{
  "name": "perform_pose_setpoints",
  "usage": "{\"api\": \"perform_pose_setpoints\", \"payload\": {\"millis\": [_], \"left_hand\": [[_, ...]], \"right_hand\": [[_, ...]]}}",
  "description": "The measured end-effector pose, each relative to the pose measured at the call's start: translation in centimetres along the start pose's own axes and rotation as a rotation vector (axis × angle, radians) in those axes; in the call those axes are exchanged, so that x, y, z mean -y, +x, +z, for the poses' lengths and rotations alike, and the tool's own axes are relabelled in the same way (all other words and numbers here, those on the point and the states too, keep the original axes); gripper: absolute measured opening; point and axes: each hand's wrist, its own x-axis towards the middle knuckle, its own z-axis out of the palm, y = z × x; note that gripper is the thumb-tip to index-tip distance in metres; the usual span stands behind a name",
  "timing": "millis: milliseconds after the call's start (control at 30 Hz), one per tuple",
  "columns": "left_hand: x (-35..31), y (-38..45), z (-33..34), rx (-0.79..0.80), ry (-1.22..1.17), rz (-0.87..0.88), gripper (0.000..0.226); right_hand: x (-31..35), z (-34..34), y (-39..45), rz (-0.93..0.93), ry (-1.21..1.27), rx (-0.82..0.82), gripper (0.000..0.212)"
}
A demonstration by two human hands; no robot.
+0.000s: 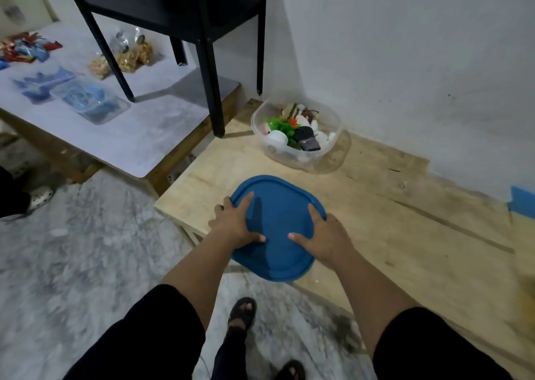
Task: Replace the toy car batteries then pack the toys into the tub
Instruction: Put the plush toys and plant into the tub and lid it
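Observation:
A blue plastic lid (276, 214) is held flat above the near corner of a low wooden platform (390, 235). My left hand (236, 223) grips its left edge and my right hand (324, 237) grips its right edge, thumbs on top. Further back, by the wall corner, a clear plastic tub (333, 145) stands open on the platform. It holds several toys: green plastic plants, white pieces, a dark toy and a striped one. The tub and the lid are well apart.
A black metal shelf frame (208, 61) stands on a grey-topped low table (139, 136) at the left, with snack bags (127, 58), sweets and a clear box of blue items (89, 101). White wall behind. Marble floor below, my sandalled feet (243, 313) on it. Another person's shoe at far left.

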Motion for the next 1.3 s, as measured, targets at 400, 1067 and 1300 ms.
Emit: {"api": "perform_pose_setpoints", "payload": {"millis": [400,1067,1300], "left_hand": [[-1.6,0.3,-6.6,-0.242,-0.049,0.076,0.102],[-8.2,19.1,-14.6,-0.118,0.202,0.253,0.102],[-8.1,20.6,-13.6,-0.062,0.277,0.285,0.095]], "right_hand": [[3.0,-6.3,-0.1,-0.138,0.23,-0.425,0.08],[3.5,-15.3,17.3,0.139,0.325,-0.314,0.074],[2.6,-15.7,19.8,0.169,0.133,-0.259,0.066]]}}
